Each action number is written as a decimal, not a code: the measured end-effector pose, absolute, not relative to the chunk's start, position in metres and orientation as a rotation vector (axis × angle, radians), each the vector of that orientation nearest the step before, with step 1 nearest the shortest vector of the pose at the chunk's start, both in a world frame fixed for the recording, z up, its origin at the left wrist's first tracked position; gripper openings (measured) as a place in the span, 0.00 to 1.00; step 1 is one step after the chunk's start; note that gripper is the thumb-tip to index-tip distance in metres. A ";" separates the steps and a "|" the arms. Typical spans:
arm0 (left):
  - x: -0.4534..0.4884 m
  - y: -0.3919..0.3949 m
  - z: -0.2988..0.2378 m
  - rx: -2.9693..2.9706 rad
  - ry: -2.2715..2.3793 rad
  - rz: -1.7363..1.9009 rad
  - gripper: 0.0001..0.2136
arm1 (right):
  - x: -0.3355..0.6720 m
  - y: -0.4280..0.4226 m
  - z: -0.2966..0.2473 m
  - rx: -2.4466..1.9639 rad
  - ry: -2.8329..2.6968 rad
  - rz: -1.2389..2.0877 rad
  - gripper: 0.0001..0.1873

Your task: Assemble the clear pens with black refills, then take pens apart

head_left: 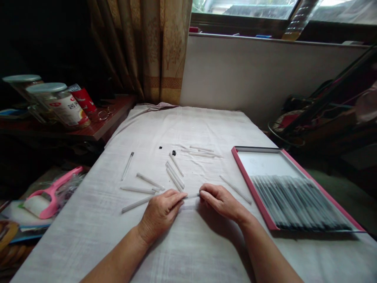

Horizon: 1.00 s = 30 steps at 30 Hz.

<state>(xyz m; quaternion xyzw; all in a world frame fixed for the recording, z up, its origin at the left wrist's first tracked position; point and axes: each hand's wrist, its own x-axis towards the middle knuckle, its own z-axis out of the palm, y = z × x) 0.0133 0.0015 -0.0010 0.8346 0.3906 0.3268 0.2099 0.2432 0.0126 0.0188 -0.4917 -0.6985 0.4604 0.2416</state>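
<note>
My left hand [161,210] pinches one end of a slim pen [193,195], low over the white cloth. At the pen's other end, the fingers of my right hand [219,199] are closed on it. Only the thin middle stretch shows between them; both ends are hidden by fingers. Around my left hand lie loose translucent pen barrels [150,181], with several more barrels [175,175] just beyond it. A single barrel [235,189] rests to the right of my right hand. Small black caps [174,152] sit farther back, near a black-tipped pen [127,166].
On the right, a pink-edged box [255,192] holds a row of many black-ended pens [297,202]. A cloth-covered table [212,122] reaches back to the wall. To the left stand a wooden side table [100,127] with jars [63,106] and a pink tape dispenser [52,192].
</note>
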 end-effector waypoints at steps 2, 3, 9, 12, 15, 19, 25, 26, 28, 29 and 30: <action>0.013 0.001 -0.002 2.333 1.078 0.923 0.15 | 0.242 0.013 0.018 -1.362 -1.943 1.172 0.17; 0.013 0.001 -0.002 2.342 1.077 0.938 0.15 | 0.241 0.014 0.018 -1.366 -1.945 1.148 0.19; 0.011 0.002 -0.001 2.427 1.099 0.987 0.15 | 0.235 0.014 0.015 -1.326 -1.904 1.176 0.21; 0.011 0.001 0.002 2.412 1.127 0.929 0.13 | 0.234 0.012 0.016 -1.316 -1.867 1.277 0.20; 0.012 0.002 0.004 2.401 1.159 0.883 0.12 | 0.234 0.012 0.016 -1.356 -1.880 1.259 0.18; 0.002 0.009 0.005 2.404 1.202 0.928 0.11 | 0.241 0.015 0.014 -1.409 -1.787 1.247 0.16; -0.043 0.032 0.017 2.348 1.596 0.831 0.07 | 0.260 0.022 0.007 -1.561 -1.626 1.044 0.14; -0.049 0.034 0.018 2.349 1.597 0.730 0.06 | 0.262 0.022 0.006 -1.574 -1.621 1.036 0.13; -0.056 0.036 0.020 2.348 1.578 0.577 0.06 | 0.262 0.023 0.003 -1.573 -1.604 1.064 0.12; -0.057 0.036 0.020 2.349 1.564 0.532 0.06 | 0.262 0.023 0.002 -1.562 -1.586 1.088 0.11; -0.057 0.036 0.020 2.352 1.553 0.507 0.06 | 0.260 0.023 0.001 -1.546 -1.564 1.113 0.10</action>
